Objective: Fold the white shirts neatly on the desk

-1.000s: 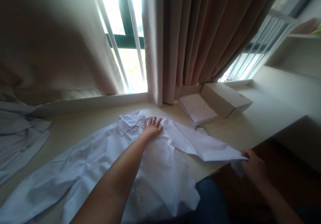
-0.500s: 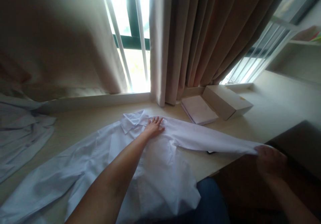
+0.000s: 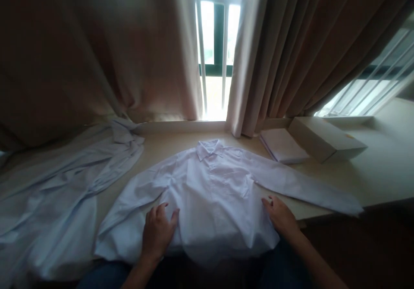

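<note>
A white long-sleeved shirt (image 3: 213, 194) lies front up with its collar towards the window and both sleeves spread out sideways. Its hem hangs over the near edge of the pale table (image 3: 168, 144). My left hand (image 3: 159, 228) is over the shirt's left side, fingers apart and slightly curled, holding nothing. At the right side of the shirt body is my right hand (image 3: 280, 215), thumb and fingers parted; whether it touches the cloth I cannot tell.
More rumpled white shirts (image 3: 64, 194) lie on the left. At the back right sit a folded white stack (image 3: 283, 146) and a pale box (image 3: 326, 138). Brown curtains (image 3: 284, 56) hang before a barred window (image 3: 213, 51) behind the table.
My right hand has let go of the right sleeve's cuff and moved in to the shirt's side. My left hand has drawn back from the shoulder to the left side. The view has turned left.
</note>
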Action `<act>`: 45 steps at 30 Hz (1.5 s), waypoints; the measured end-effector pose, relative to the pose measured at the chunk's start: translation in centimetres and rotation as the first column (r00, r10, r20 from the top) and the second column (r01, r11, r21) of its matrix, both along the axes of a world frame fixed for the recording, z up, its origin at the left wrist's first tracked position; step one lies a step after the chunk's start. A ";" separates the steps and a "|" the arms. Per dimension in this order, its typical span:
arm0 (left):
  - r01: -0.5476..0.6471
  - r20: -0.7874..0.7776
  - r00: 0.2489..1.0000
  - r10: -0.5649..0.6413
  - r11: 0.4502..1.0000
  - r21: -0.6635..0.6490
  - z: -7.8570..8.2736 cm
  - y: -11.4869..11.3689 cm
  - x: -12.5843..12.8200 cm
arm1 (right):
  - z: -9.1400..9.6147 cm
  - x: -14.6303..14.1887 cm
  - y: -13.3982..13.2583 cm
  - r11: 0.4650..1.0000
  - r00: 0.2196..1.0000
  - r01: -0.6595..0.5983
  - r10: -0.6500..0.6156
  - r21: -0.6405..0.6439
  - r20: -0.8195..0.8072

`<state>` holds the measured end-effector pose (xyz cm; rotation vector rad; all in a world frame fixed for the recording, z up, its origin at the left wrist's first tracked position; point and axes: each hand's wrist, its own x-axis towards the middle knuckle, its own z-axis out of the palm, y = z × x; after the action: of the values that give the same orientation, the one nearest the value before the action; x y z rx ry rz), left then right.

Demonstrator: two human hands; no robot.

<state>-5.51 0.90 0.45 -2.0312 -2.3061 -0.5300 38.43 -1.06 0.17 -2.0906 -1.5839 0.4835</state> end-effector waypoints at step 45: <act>-0.088 0.837 0.385 0.390 0.918 -0.387 -1.3 3.8 -8.8 | 1.3 -0.9 2.9 0.983 0.869 -0.081 -0.011 -0.164 -0.495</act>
<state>-14.36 4.66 -0.83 -1.5443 -3.3497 -1.7491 37.55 1.83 1.50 -1.8535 -1.3082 1.1153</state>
